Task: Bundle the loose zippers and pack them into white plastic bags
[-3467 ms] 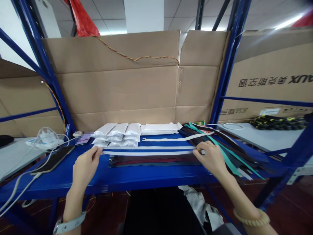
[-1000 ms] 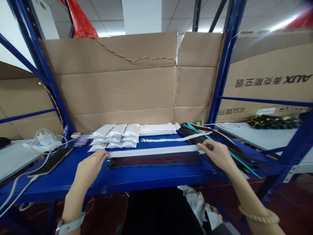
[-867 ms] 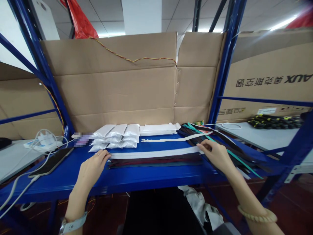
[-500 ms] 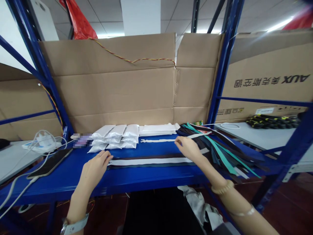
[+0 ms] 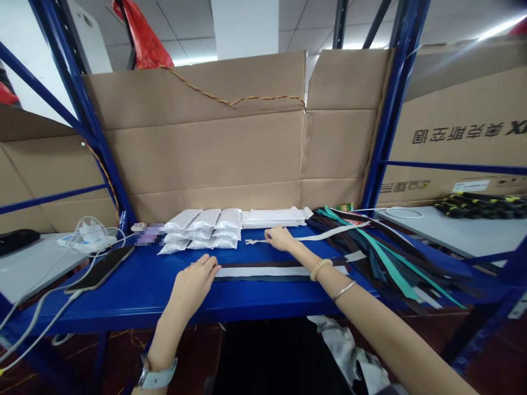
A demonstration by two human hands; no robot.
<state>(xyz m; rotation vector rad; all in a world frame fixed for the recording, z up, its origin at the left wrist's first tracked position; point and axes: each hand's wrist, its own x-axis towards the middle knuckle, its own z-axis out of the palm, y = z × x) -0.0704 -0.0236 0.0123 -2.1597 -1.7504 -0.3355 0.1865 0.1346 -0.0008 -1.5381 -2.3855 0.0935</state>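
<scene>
My left hand [image 5: 196,286] is closed at the left end of a flat row of zipper strips [image 5: 263,271], one white between dark ones, lying along the blue shelf. Its fingertips pinch together there and hide that end. My right hand [image 5: 280,239] reaches farther back, its fingers closed on a single white zipper [image 5: 325,235] near the left end. That zipper's tip shows just left of the fingers, and its other end runs right to a fanned pile of zippers [image 5: 373,255] in black, teal, grey and white.
White packets [image 5: 201,230] are stacked at the back, beside a stack of white strips [image 5: 275,217]. A phone [image 5: 99,269] with white cables lies at the left. A cardboard panel [image 5: 206,153] stands behind the blue shelf [image 5: 247,307], between blue posts.
My right hand has slid left along the white zipper, close to its left end. My left hand has shifted a little right along the row. The view has turned slightly left.
</scene>
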